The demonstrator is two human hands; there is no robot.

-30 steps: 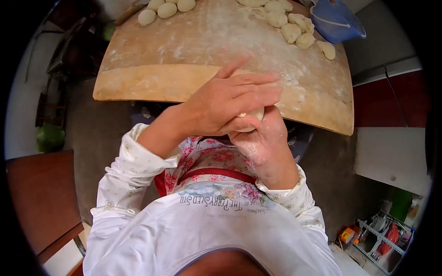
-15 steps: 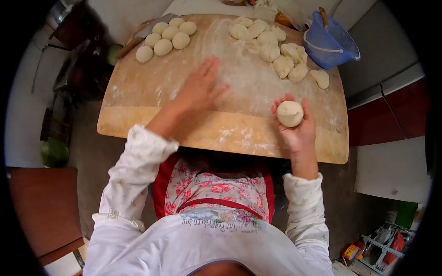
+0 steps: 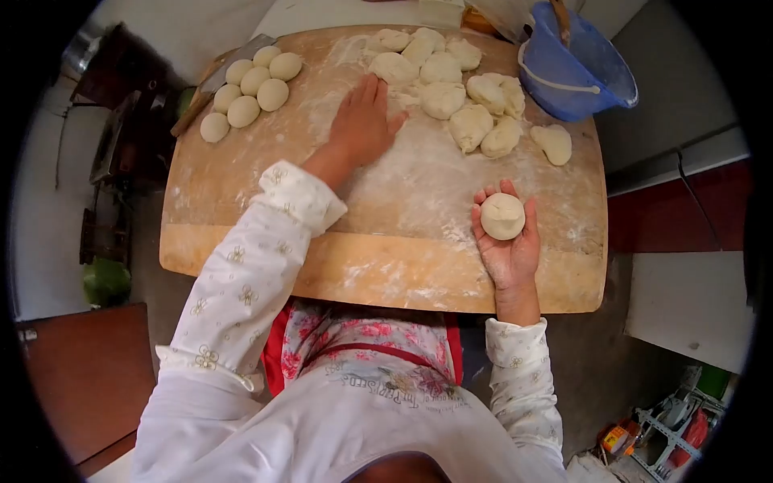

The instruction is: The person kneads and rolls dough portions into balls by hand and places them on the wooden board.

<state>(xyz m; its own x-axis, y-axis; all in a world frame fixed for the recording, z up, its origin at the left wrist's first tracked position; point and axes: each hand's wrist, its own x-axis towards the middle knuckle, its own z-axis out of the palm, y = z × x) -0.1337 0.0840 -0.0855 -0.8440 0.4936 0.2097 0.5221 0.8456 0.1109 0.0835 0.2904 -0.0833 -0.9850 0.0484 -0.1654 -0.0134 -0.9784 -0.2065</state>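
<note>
My left hand lies palm down on the floured wooden board, fingers stretched towards the rough dough pieces at the back. On the right, my right hand is palm up with a round dough ball resting on its fingers, a crease showing on top. Several smooth dough balls sit grouped at the back left. One separate dough piece lies right of the rough ones.
A blue bucket with a wooden handle in it stands at the back right. A knife with a wooden handle lies by the board's left edge. A rack with small items is at the lower right.
My hands have parted from around the dough ball, which now rests on my right hand. My left hand has moved away to the back of the board. The view has shifted too.
</note>
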